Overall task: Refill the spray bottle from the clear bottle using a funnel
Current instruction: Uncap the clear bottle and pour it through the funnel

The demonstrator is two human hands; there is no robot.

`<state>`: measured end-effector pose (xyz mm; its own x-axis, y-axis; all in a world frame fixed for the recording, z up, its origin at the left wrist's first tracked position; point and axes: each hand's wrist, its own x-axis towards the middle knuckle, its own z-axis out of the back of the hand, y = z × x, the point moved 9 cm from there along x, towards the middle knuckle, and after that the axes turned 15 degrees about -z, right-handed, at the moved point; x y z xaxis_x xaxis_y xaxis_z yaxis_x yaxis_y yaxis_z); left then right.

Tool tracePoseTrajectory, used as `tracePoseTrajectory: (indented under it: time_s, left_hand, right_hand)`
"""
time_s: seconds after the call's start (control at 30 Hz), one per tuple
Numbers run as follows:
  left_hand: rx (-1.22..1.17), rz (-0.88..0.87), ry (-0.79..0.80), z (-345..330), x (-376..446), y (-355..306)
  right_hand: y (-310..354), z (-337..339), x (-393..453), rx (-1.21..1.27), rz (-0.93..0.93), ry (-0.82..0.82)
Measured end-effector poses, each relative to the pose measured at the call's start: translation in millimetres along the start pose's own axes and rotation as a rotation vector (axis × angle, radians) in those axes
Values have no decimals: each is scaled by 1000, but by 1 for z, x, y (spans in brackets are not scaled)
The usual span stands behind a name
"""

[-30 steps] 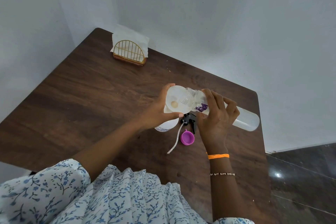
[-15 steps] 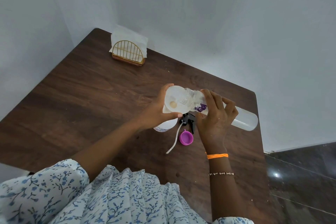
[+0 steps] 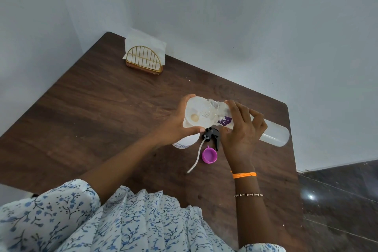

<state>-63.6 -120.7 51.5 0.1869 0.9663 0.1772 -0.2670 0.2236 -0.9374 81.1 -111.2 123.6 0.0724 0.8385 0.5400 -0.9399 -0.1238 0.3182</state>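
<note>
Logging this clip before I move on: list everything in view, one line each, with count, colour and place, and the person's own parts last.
table: 1, dark brown wood, in a corner of pale walls
napkin holder: 1, gold wire with white napkins, far left corner of table
funnel: 1, translucent white, on the spray bottle
spray bottle: 1, white, upright under the funnel
clear bottle: 1, clear with purple print, tipped, mouth over the funnel
spray head: 1, black with white tube, lying on table
cap: 1, purple, on table beside the tube
left hand: 1, grip on funnel
right hand: 1, orange wristband, grip on clear bottle
</note>
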Motion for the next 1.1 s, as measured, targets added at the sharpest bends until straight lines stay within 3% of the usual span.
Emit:
tracePoseTrajectory:
  time_s: [0.8,1.1]
  left_hand:
    - [-1,-5,-16,1,0,-2]
    - [14,4,-66,5,2,3]
  right_hand:
    - [-3,0,0,39,-20,3]
    - [-7,8,8,191,-112,55]
